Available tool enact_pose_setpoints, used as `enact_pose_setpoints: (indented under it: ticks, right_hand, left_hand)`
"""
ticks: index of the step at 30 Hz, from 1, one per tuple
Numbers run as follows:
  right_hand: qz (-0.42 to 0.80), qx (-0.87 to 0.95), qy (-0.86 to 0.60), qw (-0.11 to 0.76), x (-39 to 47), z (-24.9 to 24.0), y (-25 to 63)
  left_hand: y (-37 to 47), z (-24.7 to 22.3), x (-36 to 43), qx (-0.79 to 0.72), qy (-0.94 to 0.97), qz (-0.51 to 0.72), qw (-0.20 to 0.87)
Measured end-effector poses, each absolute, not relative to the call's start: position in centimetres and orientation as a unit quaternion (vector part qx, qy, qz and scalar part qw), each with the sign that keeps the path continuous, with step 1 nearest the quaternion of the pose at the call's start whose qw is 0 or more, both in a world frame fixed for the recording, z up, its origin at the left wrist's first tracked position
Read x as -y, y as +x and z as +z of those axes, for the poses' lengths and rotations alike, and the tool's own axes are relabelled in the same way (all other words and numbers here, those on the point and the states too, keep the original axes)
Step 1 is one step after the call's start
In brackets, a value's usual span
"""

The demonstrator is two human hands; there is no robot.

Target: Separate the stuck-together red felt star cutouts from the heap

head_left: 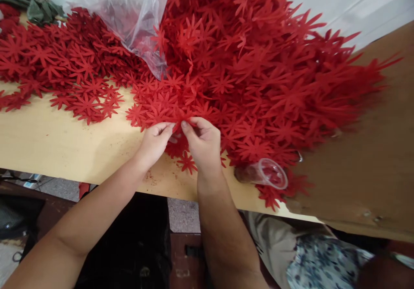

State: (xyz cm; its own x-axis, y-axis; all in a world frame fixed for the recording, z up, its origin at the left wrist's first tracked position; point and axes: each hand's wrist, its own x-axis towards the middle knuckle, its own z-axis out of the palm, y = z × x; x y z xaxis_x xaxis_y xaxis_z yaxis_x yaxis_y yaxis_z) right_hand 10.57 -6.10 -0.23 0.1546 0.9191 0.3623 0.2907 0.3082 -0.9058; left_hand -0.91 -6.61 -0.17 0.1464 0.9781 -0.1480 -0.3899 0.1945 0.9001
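Just in front of a big heap of red flower-shaped cutouts (223, 82), my two hands meet with their fingertips close together. My left hand (155, 141) pinches the left side of a red flower cutout (181, 117), thumb on top. On its right side, my right hand (204, 141) grips the same cutout between thumb and fingers. Its lower part blends into the red pieces behind, so its full outline is hard to make out. A single loose red flower (186, 163) lies on the table below my hands.
A clear plastic cup (270, 173) lies on its side at the right. Clear plastic bag (136, 26) rests on the heap. More, darker red cutouts (74, 60) spread left on the pale wooden table (64, 138). A brown board (362, 159) stands at the right, near patterned fabric (323, 259).
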Motion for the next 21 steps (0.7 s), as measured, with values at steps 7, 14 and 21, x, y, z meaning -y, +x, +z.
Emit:
enact_pose_setpoints:
  ticks: [7,14,21]
  right_hand:
    - [0.264,0.561,-0.551,0.558,6.7,0.6,11.2]
    - [0.279,0.609,-0.539,0.511,7.1,0.9,10.3]
    - [0.228,0.626,-0.551,0.503,7.0,0.7,10.3]
  left_hand:
    - [-1.0,0.0,6.8,-0.379,0.375,0.551,0.642]
    - [-0.9,-0.1,6.9,-0.335,0.406,0.553,0.646]
    - [-1.0,-0.7,6.6,-0.397,0.432,0.556,0.589]
